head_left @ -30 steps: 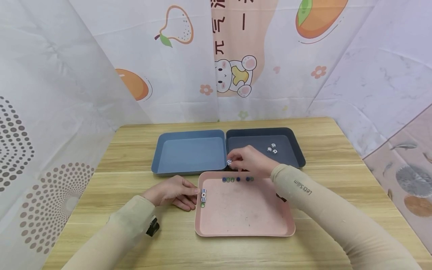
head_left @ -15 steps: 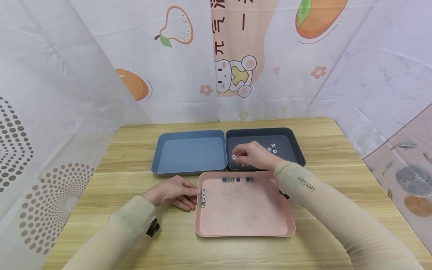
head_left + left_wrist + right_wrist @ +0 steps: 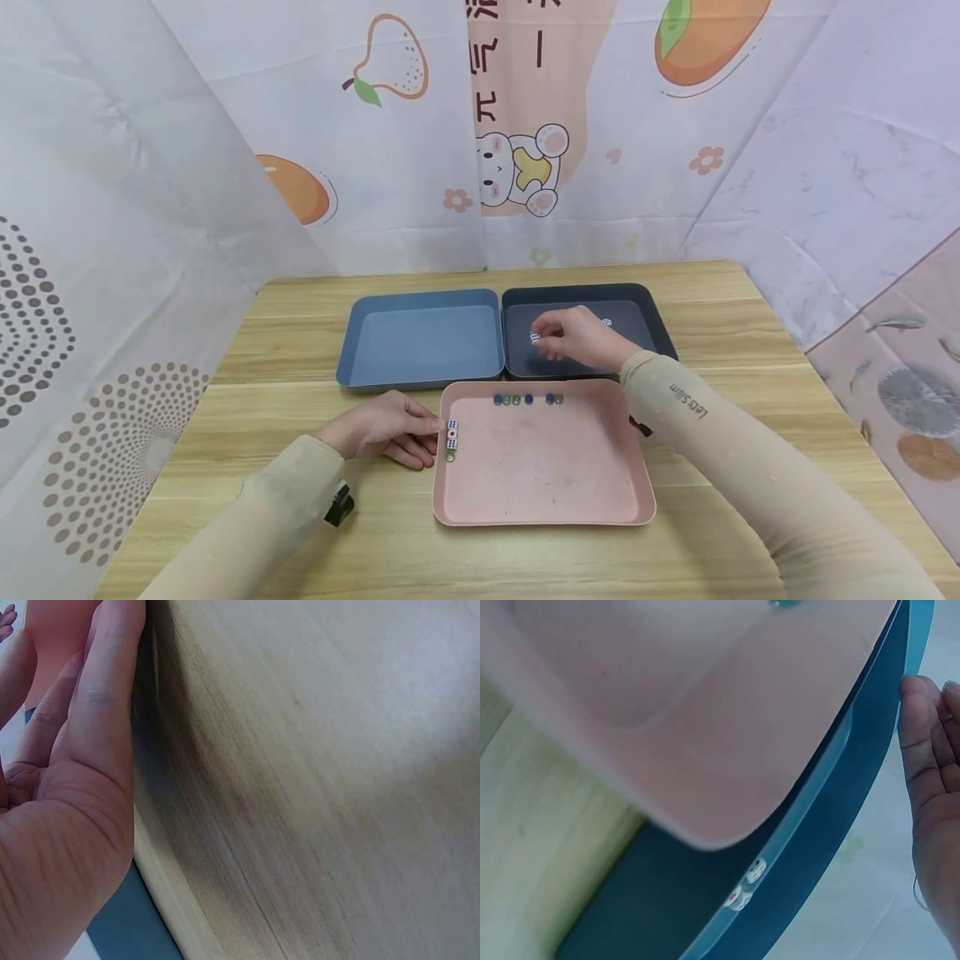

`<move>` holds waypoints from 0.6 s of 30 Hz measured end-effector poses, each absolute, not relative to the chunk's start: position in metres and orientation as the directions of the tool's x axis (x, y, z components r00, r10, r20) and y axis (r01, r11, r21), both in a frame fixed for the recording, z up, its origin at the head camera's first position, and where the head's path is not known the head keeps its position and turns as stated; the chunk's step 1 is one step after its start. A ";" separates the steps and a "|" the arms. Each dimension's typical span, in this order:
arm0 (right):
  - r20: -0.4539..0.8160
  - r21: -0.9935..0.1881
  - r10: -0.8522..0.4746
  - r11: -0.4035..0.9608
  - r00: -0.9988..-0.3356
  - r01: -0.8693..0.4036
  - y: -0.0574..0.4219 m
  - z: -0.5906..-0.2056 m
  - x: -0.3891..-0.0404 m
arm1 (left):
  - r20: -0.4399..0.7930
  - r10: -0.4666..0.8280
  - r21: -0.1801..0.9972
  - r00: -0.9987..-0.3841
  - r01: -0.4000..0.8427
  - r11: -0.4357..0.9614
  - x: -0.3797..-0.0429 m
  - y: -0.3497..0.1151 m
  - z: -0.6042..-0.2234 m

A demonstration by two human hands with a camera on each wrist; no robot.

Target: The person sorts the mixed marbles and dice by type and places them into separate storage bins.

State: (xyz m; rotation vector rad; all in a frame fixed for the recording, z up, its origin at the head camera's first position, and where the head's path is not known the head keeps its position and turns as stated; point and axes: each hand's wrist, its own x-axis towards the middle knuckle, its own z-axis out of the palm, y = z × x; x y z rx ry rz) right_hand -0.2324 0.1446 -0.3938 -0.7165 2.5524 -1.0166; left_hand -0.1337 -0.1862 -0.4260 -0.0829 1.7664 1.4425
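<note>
A: What's nearest?

B: The left hand (image 3: pixel 384 425) — fingers relaxed, a tip touching the left rim of the pink tray (image 3: pixel 551 471). Just inside that rim sit 3 dice (image 3: pixel 452 435) in a line, with 1 green bead (image 3: pixel 450 456) at the near end.

A: Any change there?

B: None that I see. The row of 6 blue and green beads (image 3: pixel 528 399) along the far side is the same too.

A: Any writing?

B: The right sleeve (image 3: pixel 738 450) carries lettering (image 3: pixel 688 400), apparently "LetsSlim".

A: And the right hand (image 3: pixel 583 335)?

B: It pinches 1 white die (image 3: pixel 535 339). It has moved from the near-left corner of the dark tray (image 3: pixel 577 293) to farther over it — I'd judge a carry in progress, nothing released yet. The right wrist view shows 3 more dice (image 3: pixel 756 870) lying in there.

A: Beyond?

B: The blue tray (image 3: pixel 427 343) beside it, then the backdrop (image 3: pixel 420 192) with characters (image 3: pixel 483 56) — I read 元气; those above are cut off.
</note>
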 end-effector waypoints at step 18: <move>-0.101 -0.666 -0.481 0.683 -0.871 -0.301 0.167 -0.401 -0.246 | -0.628 0.434 0.778 -0.646 -0.532 0.333 -0.135 -0.186 -0.427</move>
